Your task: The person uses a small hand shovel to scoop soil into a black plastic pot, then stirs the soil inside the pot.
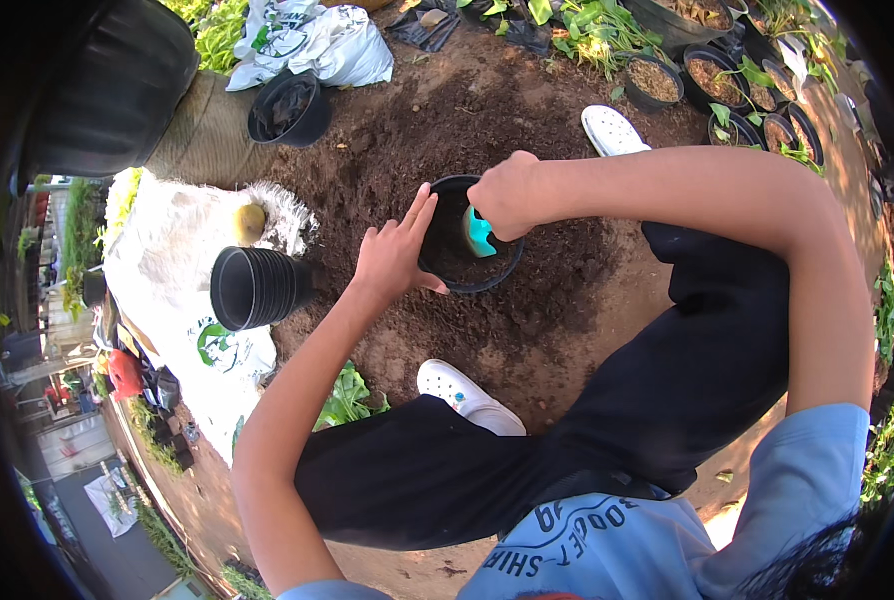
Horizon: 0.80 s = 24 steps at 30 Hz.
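Note:
A round black plastic plant pot [484, 286] stands on a spread of dark loose soil [387, 142] in front of me, with dark soil inside it. My left hand [396, 256] holds the pot at its left side, fingers stretched along the rim and thumb at the near edge. Gripped in my right hand [508, 196] is a turquoise hand tool, apparently a trowel [481, 234], pointing down inside the pot. My fist hides its handle, and where its tip meets the soil is hard to make out.
Left of the pot, a stack of black pots [255, 289] lies tipped beside a white sack [169, 240] bearing a yellowish round object [249, 223]. Another black pot [285, 109] stands farther off. Several filled pots [653, 81] line the upper right. My white clogs [458, 386] flank the soil.

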Motion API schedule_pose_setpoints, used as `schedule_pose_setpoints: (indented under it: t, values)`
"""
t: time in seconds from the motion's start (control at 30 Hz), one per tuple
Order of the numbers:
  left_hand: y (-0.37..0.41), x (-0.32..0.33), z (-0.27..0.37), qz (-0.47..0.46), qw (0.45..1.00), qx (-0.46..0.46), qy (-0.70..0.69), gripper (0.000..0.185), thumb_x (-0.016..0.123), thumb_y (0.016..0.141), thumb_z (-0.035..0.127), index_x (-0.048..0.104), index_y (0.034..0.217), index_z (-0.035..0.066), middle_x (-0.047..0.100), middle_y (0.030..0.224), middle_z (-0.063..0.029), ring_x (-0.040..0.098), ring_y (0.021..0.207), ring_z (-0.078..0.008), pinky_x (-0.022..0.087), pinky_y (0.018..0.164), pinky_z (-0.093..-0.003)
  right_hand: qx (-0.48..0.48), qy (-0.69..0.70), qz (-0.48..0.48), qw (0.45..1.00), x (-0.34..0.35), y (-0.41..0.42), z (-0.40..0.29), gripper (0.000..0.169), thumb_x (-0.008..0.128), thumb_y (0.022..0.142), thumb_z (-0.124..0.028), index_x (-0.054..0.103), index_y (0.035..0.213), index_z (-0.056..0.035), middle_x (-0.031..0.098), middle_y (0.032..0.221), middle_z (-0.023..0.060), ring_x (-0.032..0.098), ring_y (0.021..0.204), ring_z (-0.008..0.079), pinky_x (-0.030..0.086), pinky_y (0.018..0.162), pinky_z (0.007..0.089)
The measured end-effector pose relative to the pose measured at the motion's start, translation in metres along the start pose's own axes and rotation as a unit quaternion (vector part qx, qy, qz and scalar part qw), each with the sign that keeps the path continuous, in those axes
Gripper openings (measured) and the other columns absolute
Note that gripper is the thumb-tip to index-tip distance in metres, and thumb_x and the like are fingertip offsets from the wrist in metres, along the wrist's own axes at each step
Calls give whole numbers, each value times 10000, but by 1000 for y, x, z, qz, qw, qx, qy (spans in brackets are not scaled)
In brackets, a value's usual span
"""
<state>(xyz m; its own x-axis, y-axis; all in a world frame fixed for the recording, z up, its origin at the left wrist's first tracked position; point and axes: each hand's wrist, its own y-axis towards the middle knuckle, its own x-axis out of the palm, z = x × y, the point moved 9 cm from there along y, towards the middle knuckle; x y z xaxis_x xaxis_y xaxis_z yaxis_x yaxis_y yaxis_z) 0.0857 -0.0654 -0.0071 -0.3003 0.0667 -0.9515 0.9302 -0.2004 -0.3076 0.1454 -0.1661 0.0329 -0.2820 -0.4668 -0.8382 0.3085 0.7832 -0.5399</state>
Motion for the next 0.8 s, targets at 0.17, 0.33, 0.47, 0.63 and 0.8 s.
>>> schedule_pose_setpoints:
  t: [0.17,0.33,0.47,0.63,0.8]
  values:
    - [1,3,0,6,1000,1,6,1402,923,414,476,188,1553,119,161,1649,-55,639,1032,-314,503,806,-449,-38,47,27,998,-13,-14,-17,229,624,767,-170,713,913,-19,735,933,173,732,872,306,568,701,413]
    - [-2,-1,1,6,1000,1,4,1403,925,408,476,193,1552,122,165,1648,-56,641,1032,-304,501,795,-438,-20,10,-38,999,2,-6,-14,298,630,813,-190,715,1053,-35,725,1061,154,704,1009,290,546,806,404]
    - [-1,-1,1,5,1000,-3,-4,1404,921,405,484,197,1552,119,164,1648,-56,640,1035,-298,498,798,-433,-21,-2,56,998,-19,-11,-12,212,654,786,-198,724,925,-54,734,911,142,726,859,294,561,704,412]
    - [-1,-2,2,6,1000,2,-2,1402,921,413,480,189,1554,120,176,1645,-58,637,1032,-301,498,805,-435,12,-47,-30,998,3,-1,-9,294,670,820,-219,729,1070,-76,737,1038,107,718,967,258,567,765,431]
    - [-1,1,0,11,1000,4,-2,1387,913,416,493,203,1548,121,173,1646,-53,644,1017,-305,508,805,-437,-6,-91,-19,996,-17,-8,-15,321,684,821,-250,727,1080,-65,737,1034,106,721,951,255,573,732,443]
